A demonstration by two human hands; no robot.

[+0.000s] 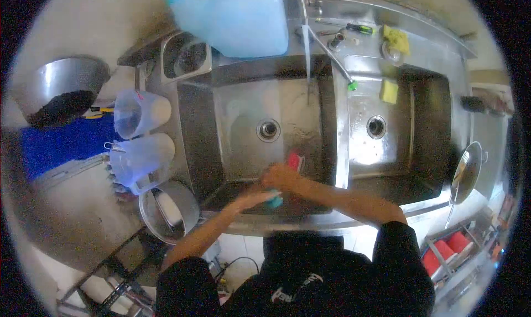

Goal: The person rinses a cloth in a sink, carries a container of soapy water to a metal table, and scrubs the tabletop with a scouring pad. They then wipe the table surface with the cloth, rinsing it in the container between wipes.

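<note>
Both of my hands are low in the left sink basin [243, 109], close together near its front wall. My left hand [254, 199] reaches in with its fingertips at a small teal object [274, 199]; motion blur hides its exact grip. Just above and right of it, my right hand [278, 177] is bent over, its fingers smeared, and I cannot make out what it holds. A red and white brush-like item [296, 161] lies beside my right hand on the basin floor.
A large jug of blue liquid [238, 18] stands behind the basin. Plastic pitchers [138, 115] and a round container [168, 211] are at left. The right basin [381, 151] has a yellow sponge [389, 92] at its back edge; a strainer [468, 173] sits at right.
</note>
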